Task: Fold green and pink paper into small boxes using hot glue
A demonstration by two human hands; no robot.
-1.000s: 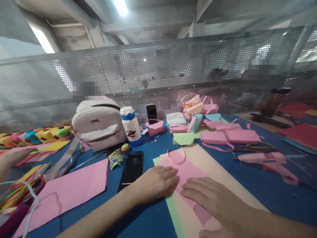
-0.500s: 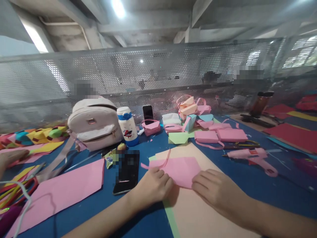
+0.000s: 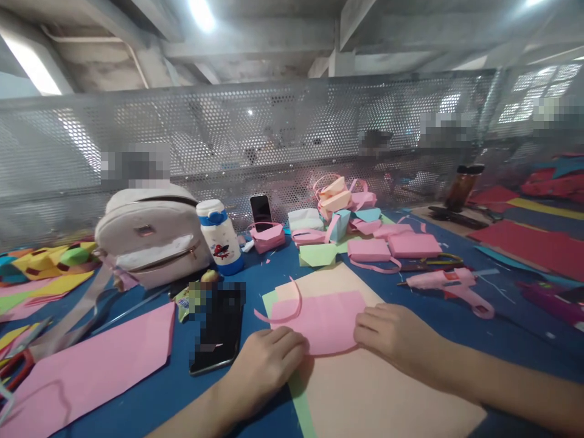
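Observation:
A pink paper piece is held between my hands, its near edge bowed outward. My left hand, fingers curled, grips its left end. The right end is pinched by my right hand, whose thumb is hidden. A narrow pink paper strip curls beside my left fingers; whether it is fixed to the piece I cannot tell. Underneath lie a large peach sheet and a green sheet that shows along the left edge.
Left of my hands are a phone, a pink sheet, a backpack and a bottle. Folded paper bags pile up at the back. A pink glue gun lies right. A perforated metal screen stands behind.
The view has turned slightly right. My left hand has shifted a little down and left on the pink paper, whose near edge now curves more. Another person's hand at far left has left the view.

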